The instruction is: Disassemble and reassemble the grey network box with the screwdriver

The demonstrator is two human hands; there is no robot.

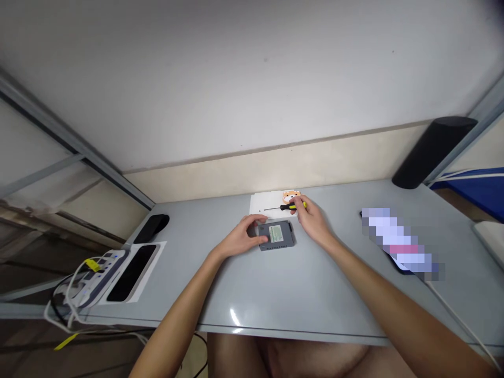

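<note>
A small dark grey box [283, 243] with a pale label lies on the grey table. My left hand [244, 236] grips its left end, thumb on the top face and fingers at the far side. My right hand [309, 212] holds a black and yellow screwdriver [288, 207] by its handle, its thin shaft pointing left. Beneath the screwdriver is a white sheet [258, 201] with an orange and white animal picture at its right corner. A tiny dark speck shows on the sheet near the screwdriver's tip.
To the left are a dark phone [133, 273] on white paper, a power strip [103, 278] with cables and a black object [151, 228]. To the right are a blurred-out phone [401, 244] with a white cable and a black cylinder [433, 152]. A wall stands behind.
</note>
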